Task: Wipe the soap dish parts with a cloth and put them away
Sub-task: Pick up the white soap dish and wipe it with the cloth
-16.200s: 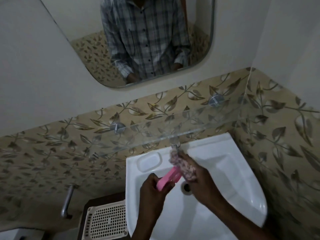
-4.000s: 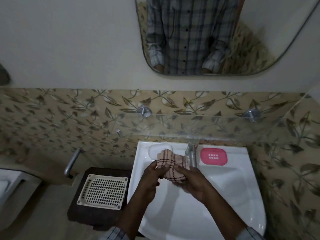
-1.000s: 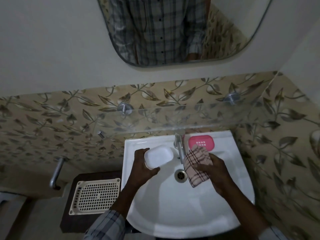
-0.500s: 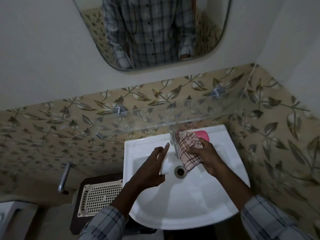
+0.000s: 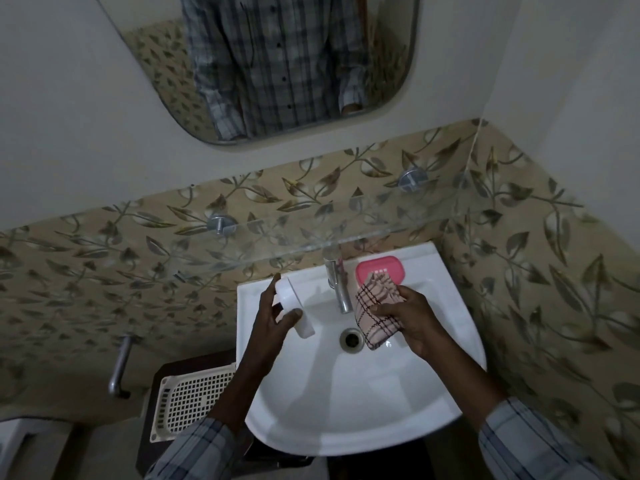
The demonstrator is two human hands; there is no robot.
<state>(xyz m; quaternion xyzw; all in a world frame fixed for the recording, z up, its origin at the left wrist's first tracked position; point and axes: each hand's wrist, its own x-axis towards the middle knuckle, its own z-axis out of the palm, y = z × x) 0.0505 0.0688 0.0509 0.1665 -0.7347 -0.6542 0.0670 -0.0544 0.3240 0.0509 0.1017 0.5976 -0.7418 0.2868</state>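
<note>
Nearest, the rim of the white sink (image 5: 346, 441) curves below both forearms, and a perforated cream tray (image 5: 194, 400) sits on a dark stand just left of it. Over the basin's left side the left hand (image 5: 270, 323) grips the white soap dish part (image 5: 294, 311), tilted on edge, with the thumb at its near end and a fingertip at the far end. Across the drain (image 5: 351, 339), the right hand (image 5: 412, 320) holds a bunched checked cloth (image 5: 375, 311), apart from the white part. To wipe well, the cloth probably needs pressing into the hollow and round the rim while the left hand turns the piece by its edges, so no face is skipped and the smooth plastic does not slip. Behind, right of the tap (image 5: 337, 289), the pink soap dish part (image 5: 388, 266) lies on the ledge, beneath the glass shelf (image 5: 346, 233) and the mirror (image 5: 277, 64).
</note>
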